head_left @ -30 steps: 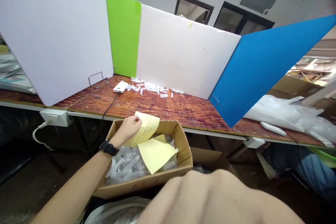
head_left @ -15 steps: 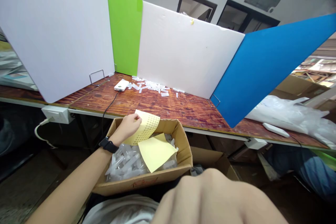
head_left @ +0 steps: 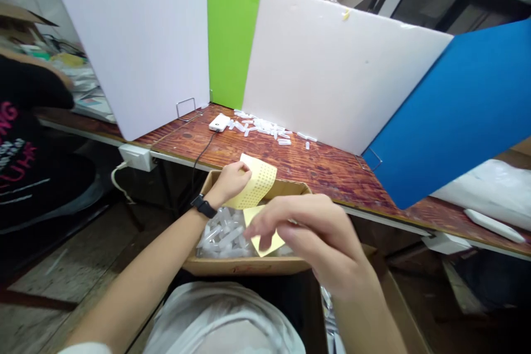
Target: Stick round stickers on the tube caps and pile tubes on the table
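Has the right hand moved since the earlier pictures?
Yes: the right hand has moved forward, from the near side of the cardboard box to over the box.

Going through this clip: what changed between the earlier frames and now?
The right hand has risen from the foreground to over the cardboard box, above the plain yellow sheet, with no visible grasp. The left hand still holds the dotted yellow sheet.

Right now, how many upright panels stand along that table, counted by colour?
White panels: 2
Green panel: 1
Blue panel: 1
Total: 4
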Demonstrator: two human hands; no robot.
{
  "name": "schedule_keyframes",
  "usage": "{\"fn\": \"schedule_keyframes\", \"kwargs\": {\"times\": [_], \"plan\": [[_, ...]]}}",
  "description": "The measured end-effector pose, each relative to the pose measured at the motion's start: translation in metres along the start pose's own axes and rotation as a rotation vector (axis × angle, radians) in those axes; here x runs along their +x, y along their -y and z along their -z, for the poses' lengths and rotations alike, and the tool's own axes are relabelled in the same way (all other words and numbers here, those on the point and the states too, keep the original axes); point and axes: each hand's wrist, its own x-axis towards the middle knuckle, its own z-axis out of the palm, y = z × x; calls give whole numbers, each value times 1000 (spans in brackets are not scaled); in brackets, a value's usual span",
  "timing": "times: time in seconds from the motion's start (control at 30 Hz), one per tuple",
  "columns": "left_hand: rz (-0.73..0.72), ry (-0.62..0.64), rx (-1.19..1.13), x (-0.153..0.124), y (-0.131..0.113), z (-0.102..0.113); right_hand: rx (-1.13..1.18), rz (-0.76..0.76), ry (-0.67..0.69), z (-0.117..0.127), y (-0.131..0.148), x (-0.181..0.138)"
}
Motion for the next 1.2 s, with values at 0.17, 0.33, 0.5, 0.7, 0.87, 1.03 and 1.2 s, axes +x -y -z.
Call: {"fn": "schedule_keyframes", "kwargs": {"times": [0.17, 0.33, 0.5, 0.7, 0.87, 1.03, 1.2], "plan": [[-67, -108, -100, 3, 1, -1, -590, -108, 531, -34, -82, 39], [-22, -144, -72, 4, 9, -2, -937, 83, 759, -100, -140, 39], [46, -183, -41, 3, 14, -1, -771, 120, 738, -100, -150, 36], [39, -474, -150, 6, 12, 2, -296, -304, 216, -68, -168, 48], [45, -561, -175, 7, 12, 4, -442, -445, 210, -100, -191, 49], [54, -545, -174, 4, 16, 6, -464, -346, 371, -130, -197, 46], [53, -537, -172, -1, 11, 9, -496, -280, 374, -126, -189, 45]]}}
